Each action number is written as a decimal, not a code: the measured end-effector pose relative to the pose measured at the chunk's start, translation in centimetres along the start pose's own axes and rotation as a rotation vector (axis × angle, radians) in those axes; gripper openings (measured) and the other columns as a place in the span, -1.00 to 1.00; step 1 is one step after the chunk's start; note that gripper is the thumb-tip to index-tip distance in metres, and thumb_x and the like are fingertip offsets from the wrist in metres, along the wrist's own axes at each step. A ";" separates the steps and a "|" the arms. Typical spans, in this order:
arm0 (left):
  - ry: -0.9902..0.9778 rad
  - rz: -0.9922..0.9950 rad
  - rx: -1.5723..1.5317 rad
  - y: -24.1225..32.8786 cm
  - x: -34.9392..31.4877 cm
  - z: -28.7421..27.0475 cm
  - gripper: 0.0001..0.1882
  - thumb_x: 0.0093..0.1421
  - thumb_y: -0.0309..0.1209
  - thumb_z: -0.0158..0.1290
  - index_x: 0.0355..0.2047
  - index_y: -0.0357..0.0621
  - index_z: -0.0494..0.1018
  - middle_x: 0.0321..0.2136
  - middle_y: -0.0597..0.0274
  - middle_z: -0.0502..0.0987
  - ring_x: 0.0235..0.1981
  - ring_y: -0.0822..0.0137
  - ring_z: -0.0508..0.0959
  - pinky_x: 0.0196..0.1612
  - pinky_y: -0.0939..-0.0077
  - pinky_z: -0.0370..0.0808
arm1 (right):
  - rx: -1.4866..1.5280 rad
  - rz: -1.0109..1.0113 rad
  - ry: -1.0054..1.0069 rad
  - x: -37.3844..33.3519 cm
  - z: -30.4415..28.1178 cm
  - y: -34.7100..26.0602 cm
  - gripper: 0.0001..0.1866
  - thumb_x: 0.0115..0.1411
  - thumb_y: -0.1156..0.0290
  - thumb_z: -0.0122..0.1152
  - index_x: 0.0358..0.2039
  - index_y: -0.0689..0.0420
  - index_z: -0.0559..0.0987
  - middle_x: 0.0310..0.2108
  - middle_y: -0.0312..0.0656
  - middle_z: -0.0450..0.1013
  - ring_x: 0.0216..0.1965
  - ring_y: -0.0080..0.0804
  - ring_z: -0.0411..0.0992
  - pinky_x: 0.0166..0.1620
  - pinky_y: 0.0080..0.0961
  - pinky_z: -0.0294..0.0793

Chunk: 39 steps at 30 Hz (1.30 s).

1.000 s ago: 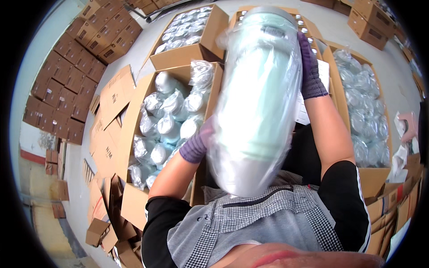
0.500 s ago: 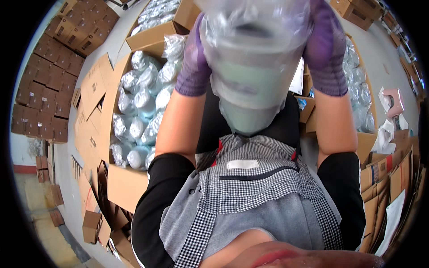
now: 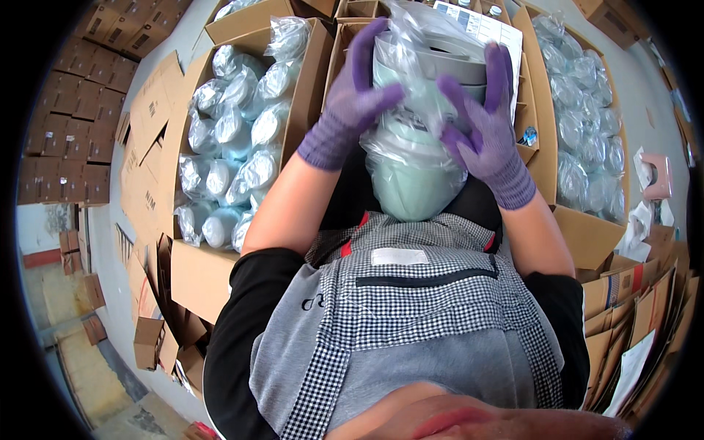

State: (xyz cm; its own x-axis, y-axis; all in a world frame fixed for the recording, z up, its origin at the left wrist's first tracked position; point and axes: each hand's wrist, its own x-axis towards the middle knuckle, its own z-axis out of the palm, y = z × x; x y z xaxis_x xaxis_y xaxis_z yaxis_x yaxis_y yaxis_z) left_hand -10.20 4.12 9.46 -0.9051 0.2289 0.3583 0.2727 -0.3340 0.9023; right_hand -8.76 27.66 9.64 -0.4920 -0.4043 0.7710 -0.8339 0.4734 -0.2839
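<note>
A large tapered pale-green vessel with a grey upper band stands between my thighs, its narrow end toward me. Clear plastic film hangs crumpled over its top and down its front; the film's edge lies partway down the body. My left hand, in a purple knit glove, is at the vessel's left side, thumb out against the film and fingers reaching up, apart. On the right side, my right hand, gloved alike, spreads its fingers against the film. Neither hand is closed around the vessel.
Open cartons of film-wrapped items stand at the left and right. Ahead is a divided carton with a printed sheet on it. Flattened cardboard lies left; stacked boxes line the far left.
The vessel has come down and nearer to my lap, and its grey top now shows. Both hands have moved inward onto the film, fingers spreading. The film sits higher on the body.
</note>
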 end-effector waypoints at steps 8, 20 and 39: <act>-0.193 0.178 0.458 3.4 6.2 -9.1 -0.13 0.41 0.15 -0.11 0.46 -0.28 0.09 0.42 0.03 0.22 0.46 0.22 0.17 0.45 0.15 0.09 | 0.374 0.258 -0.201 -9.3 0.5 -1.5 -0.34 0.16 0.37 0.38 0.31 -0.08 0.50 0.55 0.23 -0.29 0.55 0.24 -0.24 0.48 0.01 -0.05; -0.531 -0.096 0.186 -2.5 9.6 -6.2 -0.32 0.49 -0.10 -0.36 -0.22 -0.40 0.66 0.04 -0.13 0.61 0.39 -0.06 0.29 0.48 0.08 0.07 | 0.729 0.604 -1.072 -7.9 -8.9 0.2 -0.57 0.18 0.37 0.39 0.08 0.07 0.66 0.28 0.23 0.34 0.34 0.03 0.34 0.38 -0.19 0.28; -0.700 0.558 0.661 5.8 8.8 5.1 -0.32 0.03 -0.05 0.30 0.08 -0.25 0.51 -0.02 -0.08 0.56 0.02 -0.06 0.55 0.10 0.08 0.45 | 1.209 0.481 -0.440 8.0 7.0 16.1 -0.47 0.48 0.03 -0.02 0.02 0.28 0.63 0.06 -0.05 0.56 0.17 -0.19 0.48 0.29 -0.37 0.39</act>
State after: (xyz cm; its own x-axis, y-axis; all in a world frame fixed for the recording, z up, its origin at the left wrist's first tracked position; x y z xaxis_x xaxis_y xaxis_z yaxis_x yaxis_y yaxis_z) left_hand -14.93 8.89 19.06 -0.2742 0.7335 0.6219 0.8931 -0.0456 0.4475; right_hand -27.84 26.54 7.27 -0.6406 -0.7158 0.2779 -0.1449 -0.2427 -0.9592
